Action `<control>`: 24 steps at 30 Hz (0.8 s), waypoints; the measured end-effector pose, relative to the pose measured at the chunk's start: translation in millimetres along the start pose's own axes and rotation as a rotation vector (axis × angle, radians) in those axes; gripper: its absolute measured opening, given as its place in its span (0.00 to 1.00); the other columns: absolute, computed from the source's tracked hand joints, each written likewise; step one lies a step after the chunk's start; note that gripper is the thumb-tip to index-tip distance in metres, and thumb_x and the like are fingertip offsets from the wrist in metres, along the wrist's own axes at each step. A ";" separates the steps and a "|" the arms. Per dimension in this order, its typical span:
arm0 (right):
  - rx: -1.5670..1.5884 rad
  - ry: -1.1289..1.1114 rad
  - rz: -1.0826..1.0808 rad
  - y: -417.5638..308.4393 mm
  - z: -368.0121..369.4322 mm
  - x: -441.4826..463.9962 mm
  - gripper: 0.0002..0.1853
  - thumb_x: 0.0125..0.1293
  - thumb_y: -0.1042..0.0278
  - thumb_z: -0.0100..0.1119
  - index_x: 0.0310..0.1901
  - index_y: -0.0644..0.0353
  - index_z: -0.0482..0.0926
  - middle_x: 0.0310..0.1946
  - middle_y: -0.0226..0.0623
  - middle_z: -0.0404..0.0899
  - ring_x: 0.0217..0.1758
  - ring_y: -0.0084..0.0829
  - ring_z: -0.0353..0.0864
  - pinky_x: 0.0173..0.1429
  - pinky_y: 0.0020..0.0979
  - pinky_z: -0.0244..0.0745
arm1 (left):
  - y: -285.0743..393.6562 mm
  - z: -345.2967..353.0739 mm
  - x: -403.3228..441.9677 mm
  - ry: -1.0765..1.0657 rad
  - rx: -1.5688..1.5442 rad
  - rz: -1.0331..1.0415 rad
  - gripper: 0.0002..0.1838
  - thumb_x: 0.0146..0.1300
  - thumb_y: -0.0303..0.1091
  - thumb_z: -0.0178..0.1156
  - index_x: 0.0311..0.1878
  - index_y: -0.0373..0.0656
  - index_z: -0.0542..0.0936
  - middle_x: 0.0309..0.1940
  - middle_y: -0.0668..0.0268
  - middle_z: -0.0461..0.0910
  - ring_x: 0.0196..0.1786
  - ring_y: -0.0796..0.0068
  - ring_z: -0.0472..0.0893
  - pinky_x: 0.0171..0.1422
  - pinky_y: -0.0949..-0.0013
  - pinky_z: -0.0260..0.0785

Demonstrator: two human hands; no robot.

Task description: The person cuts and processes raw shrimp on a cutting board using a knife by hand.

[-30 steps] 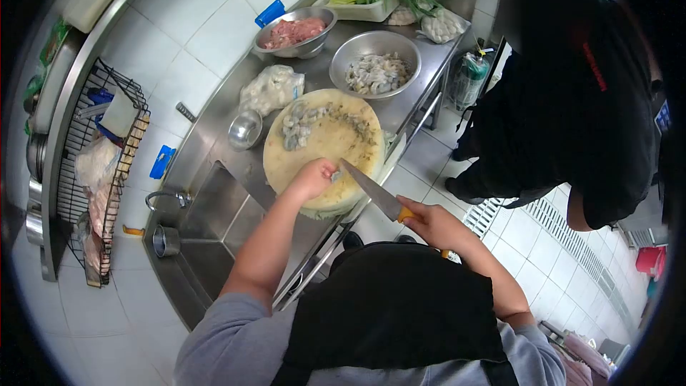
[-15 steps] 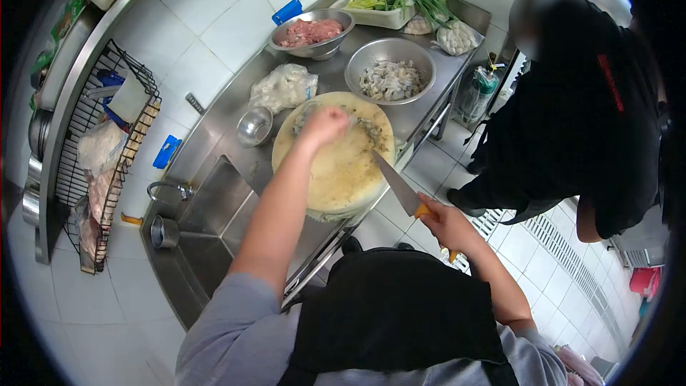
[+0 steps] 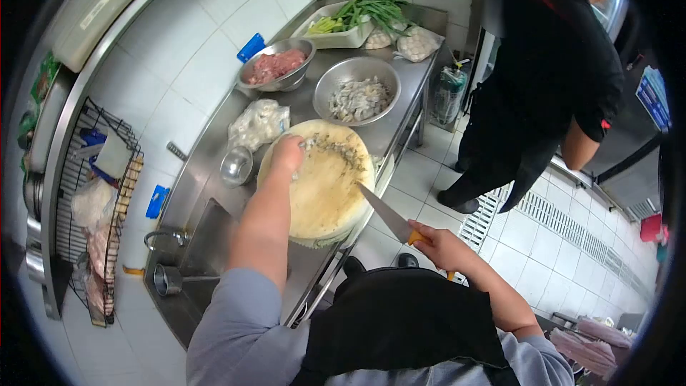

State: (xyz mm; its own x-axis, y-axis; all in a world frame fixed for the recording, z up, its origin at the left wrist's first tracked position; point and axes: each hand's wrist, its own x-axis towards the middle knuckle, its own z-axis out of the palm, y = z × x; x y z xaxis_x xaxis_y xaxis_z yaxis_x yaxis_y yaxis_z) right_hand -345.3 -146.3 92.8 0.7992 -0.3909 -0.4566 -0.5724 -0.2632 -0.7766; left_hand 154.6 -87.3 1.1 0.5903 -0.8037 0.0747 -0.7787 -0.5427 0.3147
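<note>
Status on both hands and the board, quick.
Left hand on the shrimp pieces, far-left side of round board; its grip hidden. Right hand gripping knife, tip at board's right edge. Nothing visibly blocking the blade.

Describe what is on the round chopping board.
Greyish, shrimp-like pieces curve along the far side of the board. The knife tip reaches over its right edge. Whatever lies beneath the left hand is hidden.

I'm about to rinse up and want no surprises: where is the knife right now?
In the head view, the knife is in the right hand, its blade tip at the right edge of the round cutting board.
</note>
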 end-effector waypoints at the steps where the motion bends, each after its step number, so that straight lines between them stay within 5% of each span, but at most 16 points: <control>1: 0.003 0.011 0.006 -1.5 0.0 0.1 0.31 0.77 0.60 0.59 0.79 0.47 0.66 0.44 0.56 0.88 0.44 0.53 0.88 0.56 0.42 0.80 | 0.9 1.0 -0.9 0.028 0.087 0.064 0.13 0.65 0.34 0.63 0.50 0.46 0.88 0.50 0.53 0.87 0.56 0.48 0.83 0.61 0.51 0.76; 3: -0.044 -0.040 0.023 -1.1 1.1 0.6 0.32 0.76 0.60 0.59 0.79 0.48 0.65 0.46 0.57 0.87 0.46 0.54 0.88 0.57 0.43 0.80 | 2.9 -3.3 1.3 0.062 0.093 0.056 0.12 0.63 0.33 0.63 0.48 0.46 0.88 0.48 0.53 0.87 0.54 0.47 0.83 0.59 0.50 0.76; 4: -0.077 0.042 -0.116 12.9 8.9 3.1 0.31 0.79 0.58 0.58 0.80 0.45 0.65 0.37 0.47 0.89 0.29 0.38 0.85 0.47 0.35 0.81 | 7.0 -11.5 0.1 0.136 0.034 0.023 0.11 0.63 0.32 0.63 0.47 0.46 0.88 0.47 0.53 0.87 0.52 0.50 0.84 0.58 0.52 0.76; 6: -0.056 0.063 -0.147 28.1 16.5 5.4 0.31 0.79 0.59 0.57 0.80 0.45 0.65 0.35 0.46 0.88 0.27 0.36 0.84 0.44 0.35 0.81 | 10.6 -29.1 -8.3 0.209 -0.024 -0.017 0.11 0.63 0.32 0.63 0.47 0.46 0.88 0.46 0.54 0.88 0.51 0.52 0.85 0.57 0.54 0.77; 8: -0.033 0.090 -0.184 24.4 14.1 3.1 0.31 0.79 0.59 0.57 0.80 0.46 0.65 0.33 0.44 0.87 0.25 0.34 0.83 0.42 0.34 0.81 | 11.2 -45.9 -20.5 -0.115 -0.311 -0.131 0.12 0.66 0.31 0.66 0.52 0.44 0.87 0.39 0.58 0.88 0.43 0.61 0.86 0.53 0.59 0.78; 9: 0.010 0.044 -0.092 14.4 8.1 -1.8 0.31 0.79 0.60 0.57 0.80 0.46 0.65 0.30 0.42 0.86 0.22 0.31 0.81 0.39 0.34 0.80 | 16.5 -52.4 -31.8 -0.116 -0.309 -0.134 0.12 0.66 0.31 0.66 0.52 0.44 0.87 0.39 0.58 0.88 0.43 0.61 0.86 0.53 0.59 0.78; 11: 0.052 -0.014 0.001 9.3 4.5 -1.8 0.31 0.79 0.61 0.57 0.80 0.47 0.65 0.28 0.40 0.84 0.20 0.29 0.79 0.36 0.33 0.79 | 31.6 -59.2 -64.3 -0.619 -0.254 0.157 0.13 0.67 0.32 0.66 0.53 0.41 0.85 0.34 0.66 0.86 0.41 0.74 0.83 0.50 0.67 0.77; 15: 0.010 -0.049 -0.093 11.5 6.9 11.4 0.31 0.79 0.62 0.57 0.80 0.48 0.64 0.25 0.36 0.81 0.18 0.26 0.75 0.32 0.32 0.76 | 60.3 -42.7 -115.5 -0.481 -0.194 0.154 0.11 0.67 0.30 0.66 0.51 0.39 0.85 0.34 0.68 0.85 0.41 0.78 0.83 0.49 0.68 0.77; 17: -0.062 -0.058 -0.141 7.6 9.6 19.7 0.31 0.77 0.58 0.59 0.79 0.49 0.65 0.39 0.52 0.88 0.34 0.44 0.88 0.49 0.40 0.81 | 45.3 -14.5 -120.8 -0.101 -0.559 -0.099 0.08 0.64 0.28 0.65 0.44 0.38 0.87 0.40 0.57 0.88 0.43 0.66 0.87 0.51 0.63 0.78; 18: -0.039 -0.106 -0.068 -0.3 8.3 20.7 0.32 0.77 0.58 0.60 0.79 0.47 0.65 0.41 0.52 0.88 0.39 0.45 0.89 0.53 0.40 0.81 | 49.3 -12.2 -128.7 -0.101 -0.556 -0.106 0.08 0.64 0.28 0.65 0.44 0.38 0.87 0.40 0.57 0.88 0.43 0.66 0.87 0.51 0.63 0.78; 22: 0.009 -0.113 -0.187 4.5 20.0 33.2 0.31 0.77 0.60 0.59 0.79 0.47 0.65 0.40 0.48 0.88 0.32 0.40 0.88 0.47 0.37 0.83 | 68.6 -3.3 -164.8 -0.064 -0.375 -0.096 0.06 0.66 0.28 0.68 0.44 0.37 0.86 0.38 0.59 0.86 0.40 0.66 0.86 0.48 0.64 0.78; 24: 0.064 -0.203 -0.049 -9.8 13.6 29.8 0.31 0.78 0.62 0.58 0.80 0.48 0.64 0.38 0.43 0.88 0.23 0.32 0.83 0.36 0.34 0.82 | 72.3 2.4 -172.6 -0.009 -0.313 -0.020 0.05 0.64 0.28 0.69 0.41 0.38 0.87 0.37 0.59 0.86 0.38 0.64 0.86 0.46 0.64 0.78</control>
State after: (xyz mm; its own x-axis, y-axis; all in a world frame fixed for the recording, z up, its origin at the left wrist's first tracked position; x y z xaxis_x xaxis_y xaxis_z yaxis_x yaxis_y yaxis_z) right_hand -313.4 -143.4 80.9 0.8503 -0.1915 -0.4902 -0.5239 -0.2185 -0.8233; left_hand -4.1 11.6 8.7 0.6022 -0.7963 0.0574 -0.6625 -0.4583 0.5925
